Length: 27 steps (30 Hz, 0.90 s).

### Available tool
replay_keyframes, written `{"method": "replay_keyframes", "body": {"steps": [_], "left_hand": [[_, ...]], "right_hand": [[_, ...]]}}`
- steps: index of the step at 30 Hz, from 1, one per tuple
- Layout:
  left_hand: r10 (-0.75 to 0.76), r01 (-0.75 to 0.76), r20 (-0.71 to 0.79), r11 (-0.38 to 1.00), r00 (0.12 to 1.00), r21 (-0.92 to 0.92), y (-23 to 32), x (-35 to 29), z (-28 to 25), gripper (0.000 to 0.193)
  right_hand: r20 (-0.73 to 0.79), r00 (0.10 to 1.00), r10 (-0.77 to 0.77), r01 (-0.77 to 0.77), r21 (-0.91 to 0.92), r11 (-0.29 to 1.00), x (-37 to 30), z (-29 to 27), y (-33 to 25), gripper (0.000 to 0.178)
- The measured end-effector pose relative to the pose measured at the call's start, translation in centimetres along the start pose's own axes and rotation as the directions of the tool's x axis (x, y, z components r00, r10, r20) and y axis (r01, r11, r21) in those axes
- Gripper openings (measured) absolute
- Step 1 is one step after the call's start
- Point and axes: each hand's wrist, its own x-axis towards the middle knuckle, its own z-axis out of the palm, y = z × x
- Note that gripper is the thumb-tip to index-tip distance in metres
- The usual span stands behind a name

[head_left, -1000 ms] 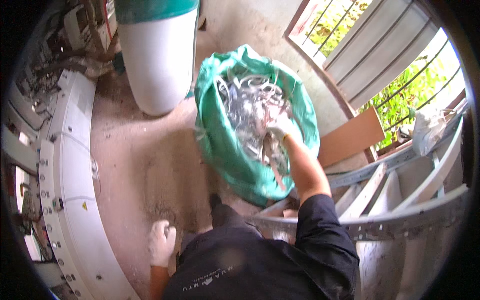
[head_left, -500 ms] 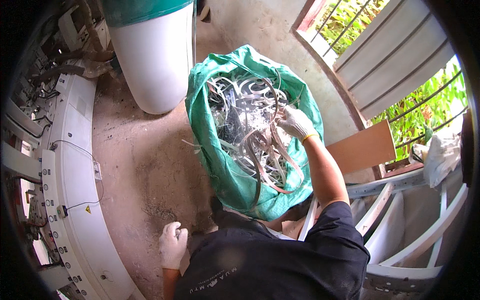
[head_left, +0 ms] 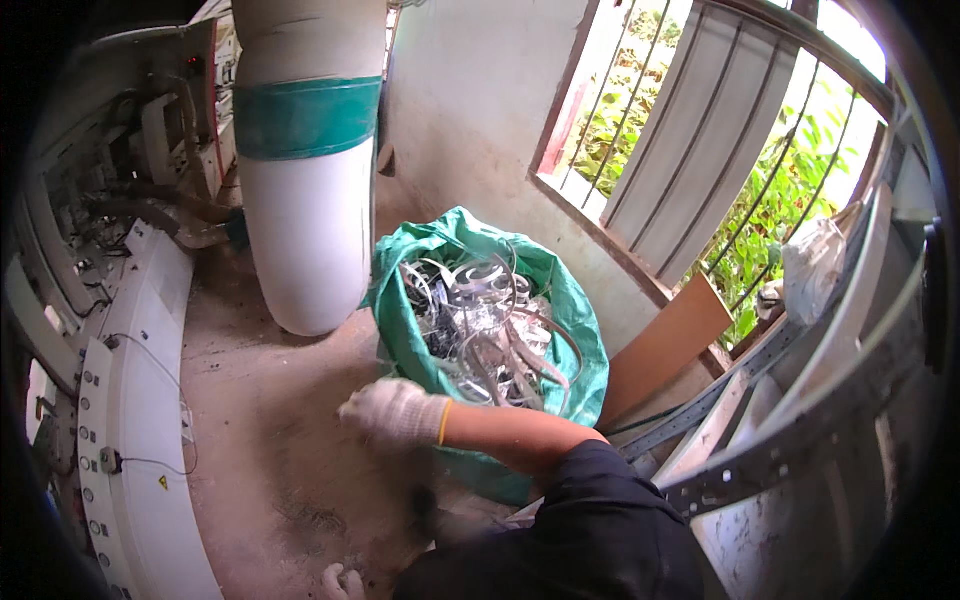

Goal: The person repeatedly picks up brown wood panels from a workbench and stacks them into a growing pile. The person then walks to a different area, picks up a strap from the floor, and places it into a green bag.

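My right hand, in a white knitted glove with a yellow cuff, is stretched leftward over the near left side of a green woven sack. Its fingers are smeared by motion, and nothing shows hanging from it. The sack stands with its mouth wide, full of curled white, clear and brown plastic strips. At the lower edge, only part of my gloved left hand comes into the picture. Its fingertips are slightly bent and apart, with nothing visible in them.
A long white machine panel with knobs and a loose cable runs along the left. Behind the sack hangs a white bag column with a green band. A brown board leans below the barred window, beside a metal frame at right.
My right hand has left the strips in the sack and swung left toward me, past the sack's rim. My left hand is now lower in view. The view has tilted up.
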Motion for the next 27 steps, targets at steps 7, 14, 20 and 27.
{"method": "replay_keyframes", "body": {"steps": [7, 14, 20, 27], "left_hand": [[-0.171, 0.17, 0.021, 0.984, 0.985, 0.051, -18.1, -15.4, -4.7, 0.042], [-0.475, 0.483, -0.401, 0.871, 0.784, -0.088, -21.0, -31.6, -7.0, 0.048], [-0.815, 0.623, -0.413, 0.578, 0.406, -0.527, -18.1, -39.9, -11.2, 0.038], [-0.785, 0.45, -0.472, 0.281, -0.4, -0.848, -17.3, -58.3, -11.3, 0.039]], "right_hand": [[0.028, 0.864, -0.503, 0.488, 0.198, 0.85, 1.5, 9.5, -22.8, 0.042], [-0.031, 0.636, -0.771, 0.727, 0.357, 0.586, 3.3, 19.2, -39.0, 0.037], [0.379, 0.276, -0.883, 0.839, 0.353, 0.414, 4.9, 26.6, -55.6, 0.03], [0.28, -0.425, -0.861, 0.879, 0.355, -0.318, 1.6, 31.2, -85.9, 0.02]]}}
